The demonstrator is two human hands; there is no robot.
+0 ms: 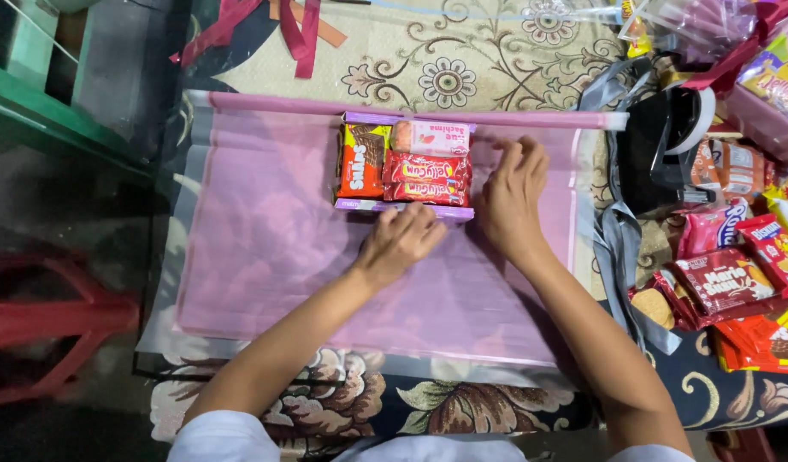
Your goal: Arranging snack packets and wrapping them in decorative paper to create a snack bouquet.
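Note:
A shallow purple tray (pixel 360 204) packed with several snack packets (pixel 425 168) sits on a sheet of pink translucent wrap (pixel 274 248) spread over a patterned cloth. My left hand (pixel 400 242) rests with curled fingers at the tray's near edge, touching its purple rim. Flat on the pink wrap, my right hand (pixel 511 197) lies just right of the tray, its fingers spread near the tray's right side. Neither hand holds anything.
The rolled end of the pink wrap (pixel 411 112) lies behind the tray. A black tape dispenser (pixel 663 145) and a pile of red snack packets (pixel 744 282) sit at the right. Red ribbon strips (pixel 295 30) lie at the back. A red stool (pixel 43 316) stands at the left.

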